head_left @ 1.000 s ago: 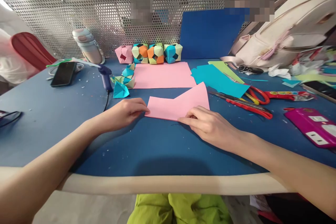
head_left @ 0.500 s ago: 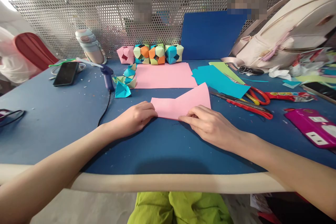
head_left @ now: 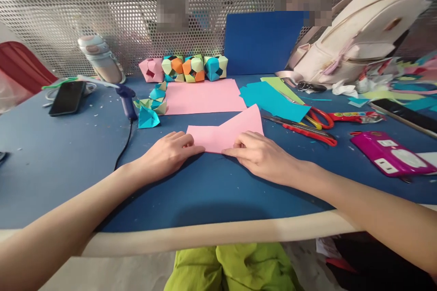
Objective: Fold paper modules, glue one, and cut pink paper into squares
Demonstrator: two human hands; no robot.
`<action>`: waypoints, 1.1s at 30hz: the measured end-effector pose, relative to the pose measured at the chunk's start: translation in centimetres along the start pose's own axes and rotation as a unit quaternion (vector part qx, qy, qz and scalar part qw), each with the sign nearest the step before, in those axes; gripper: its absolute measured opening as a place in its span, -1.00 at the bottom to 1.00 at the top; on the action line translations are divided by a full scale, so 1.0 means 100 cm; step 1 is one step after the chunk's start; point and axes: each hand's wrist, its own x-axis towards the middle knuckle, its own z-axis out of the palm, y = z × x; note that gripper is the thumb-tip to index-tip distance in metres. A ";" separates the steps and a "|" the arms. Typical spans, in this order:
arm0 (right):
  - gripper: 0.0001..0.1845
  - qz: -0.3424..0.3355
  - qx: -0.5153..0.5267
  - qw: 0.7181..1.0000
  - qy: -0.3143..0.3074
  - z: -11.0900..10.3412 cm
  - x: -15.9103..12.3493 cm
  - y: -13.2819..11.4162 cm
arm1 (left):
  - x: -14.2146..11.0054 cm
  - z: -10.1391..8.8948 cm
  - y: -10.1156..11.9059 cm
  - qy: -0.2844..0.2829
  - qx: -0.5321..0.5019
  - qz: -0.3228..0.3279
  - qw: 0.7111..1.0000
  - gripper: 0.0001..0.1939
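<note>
Well, my left hand (head_left: pixel 170 152) and right hand (head_left: pixel 257 152) pinch the folded pink paper (head_left: pixel 213 138) by its near edge, likely firmer than its floppy flap.

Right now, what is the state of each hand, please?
Left hand: partly curled, fingers pressing the near edge of the folded pink paper.
Right hand: partly curled, fingers on the same edge.

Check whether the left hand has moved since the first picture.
Yes. Judged against the blue glue gun, the left hand has shifted right, along the edge of the folded pink paper, toward the right hand.
</note>
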 end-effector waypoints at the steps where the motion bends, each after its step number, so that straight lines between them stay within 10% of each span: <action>1: -0.64 0.002 0.006 1.000 -0.003 0.000 0.000 0.002 | 0.000 0.001 0.000 0.000 0.012 0.005 1.000 -0.66; 16: -0.70 0.117 0.207 0.967 -0.087 -0.047 -0.004 0.024 | 0.001 0.003 -0.004 0.024 -0.004 0.005 1.000 -0.63; 33: -0.40 0.007 -0.056 0.985 -0.163 -0.035 -0.003 0.010 | 0.009 0.003 0.008 0.009 -0.067 -0.003 0.998 -0.68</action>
